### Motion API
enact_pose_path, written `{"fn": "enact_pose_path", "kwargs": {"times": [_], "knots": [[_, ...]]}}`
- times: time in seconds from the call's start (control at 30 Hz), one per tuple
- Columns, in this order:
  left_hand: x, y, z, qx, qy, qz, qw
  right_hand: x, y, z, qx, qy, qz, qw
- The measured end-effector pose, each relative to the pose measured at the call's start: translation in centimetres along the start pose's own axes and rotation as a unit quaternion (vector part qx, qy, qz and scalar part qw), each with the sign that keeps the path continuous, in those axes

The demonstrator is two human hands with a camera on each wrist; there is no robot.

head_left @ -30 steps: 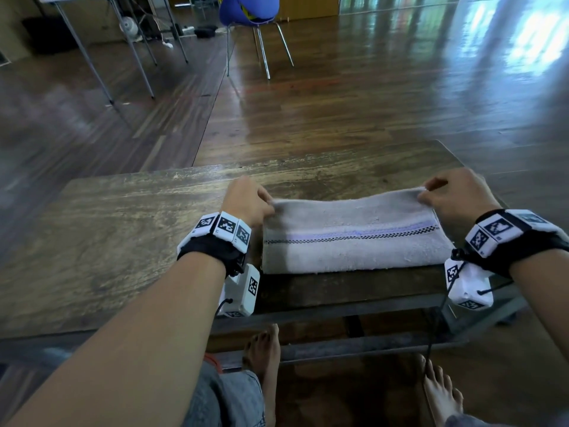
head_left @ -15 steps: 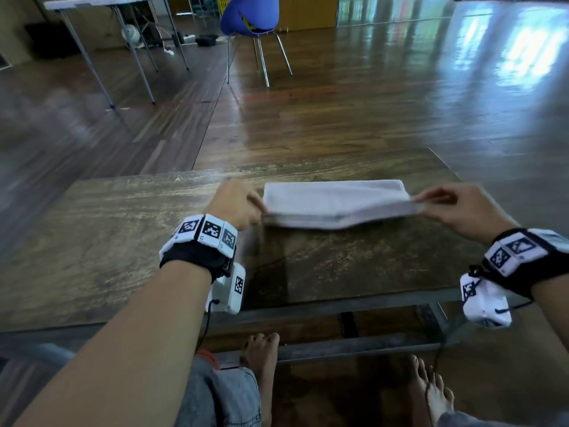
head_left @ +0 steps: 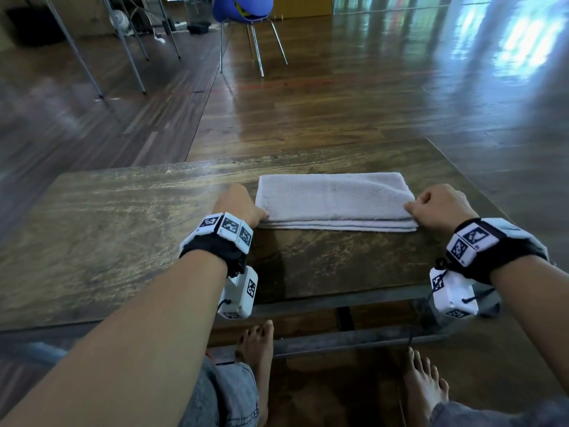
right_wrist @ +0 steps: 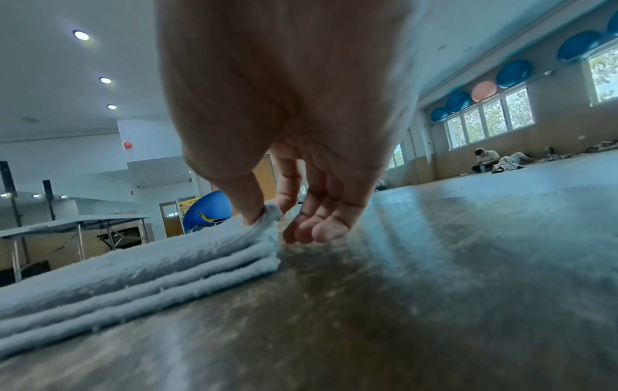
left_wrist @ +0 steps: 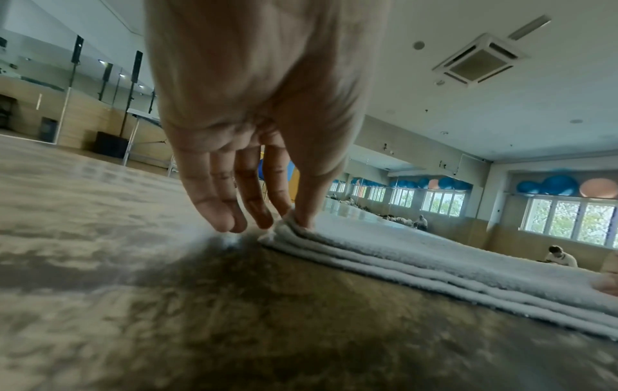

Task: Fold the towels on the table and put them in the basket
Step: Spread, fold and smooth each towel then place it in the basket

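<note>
A pale grey towel (head_left: pixel 332 198) lies folded in several layers on the wooden table (head_left: pixel 123 229), right of centre. My left hand (head_left: pixel 243 208) pinches its near left corner (left_wrist: pixel 291 224) between thumb and forefinger. At the near right corner (right_wrist: pixel 267 214) my right hand (head_left: pixel 437 208) pinches the top layer the same way. The other fingers of both hands hang down beside the towel's ends, close to the tabletop. No basket is in view.
The table's front edge (head_left: pixel 308 303) runs just under my wrists, with my bare feet (head_left: pixel 255 343) below it. A blue chair (head_left: pixel 243 13) and metal table legs (head_left: pixel 77 50) stand on the wooden floor beyond.
Both hands lifted the towel's near edge, carried it away from me over the far half, then brought it down. The towel now lies folded narrower and farther from the front edge.
</note>
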State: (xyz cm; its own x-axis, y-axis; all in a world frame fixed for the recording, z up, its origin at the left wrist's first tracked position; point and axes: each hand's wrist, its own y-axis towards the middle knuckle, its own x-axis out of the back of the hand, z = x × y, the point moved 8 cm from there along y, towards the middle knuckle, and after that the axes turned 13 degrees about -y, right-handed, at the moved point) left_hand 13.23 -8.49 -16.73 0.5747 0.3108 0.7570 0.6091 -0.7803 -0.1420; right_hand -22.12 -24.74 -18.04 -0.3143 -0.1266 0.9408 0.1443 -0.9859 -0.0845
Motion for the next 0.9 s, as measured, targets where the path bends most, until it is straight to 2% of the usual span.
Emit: {"fn": "enact_pose_path", "kwargs": {"times": [0.17, 0.27, 0.37, 0.43, 0.5, 0.57, 0.67, 0.8, 0.9], "knots": [[2.6, -0.3, -0.9, 0.003, -0.074, -0.082, 0.994, 3.1, -0.4, 0.7, 0.012, 0.048, -0.093, 0.994], [3.5, -0.4, -0.8, 0.014, -0.117, -0.102, 0.988, 4.0, -0.5, 0.7, 0.012, 0.092, -0.075, 0.993], [2.5, -0.8, -0.4, 0.018, -0.087, -0.072, 0.993, 2.5, -1.1, 0.5, 0.025, 0.03, -0.006, 0.999], [1.6, -1.0, -0.9, -0.024, -0.048, -0.054, 0.997, 1.8, -1.8, 0.5, 0.04, -0.04, -0.019, 0.998], [0.9, -1.1, -2.1, -0.099, -0.021, -0.037, 0.994, 1.4, -2.5, 1.8, 0.12, -0.043, -0.049, 0.991], [-0.4, -1.3, -3.4, -0.166, -0.006, 0.01, 0.986, 0.7, -3.5, 4.2, 0.235, -0.014, -0.04, 0.971], [-3.1, -1.8, -4.2, -0.177, 0.038, 0.105, 0.978, -1.4, -4.6, 6.5, 0.31, -0.041, 0.029, 0.95], [-4.3, -1.8, -4.5, -0.149, 0.107, 0.14, 0.973, -2.1, -4.1, 6.9, 0.276, -0.142, 0.061, 0.949], [-4.6, -2.3, -5.8, -0.184, 0.074, 0.142, 0.97, -0.9, -4.4, 7.3, 0.257, -0.157, 0.037, 0.953]]}}
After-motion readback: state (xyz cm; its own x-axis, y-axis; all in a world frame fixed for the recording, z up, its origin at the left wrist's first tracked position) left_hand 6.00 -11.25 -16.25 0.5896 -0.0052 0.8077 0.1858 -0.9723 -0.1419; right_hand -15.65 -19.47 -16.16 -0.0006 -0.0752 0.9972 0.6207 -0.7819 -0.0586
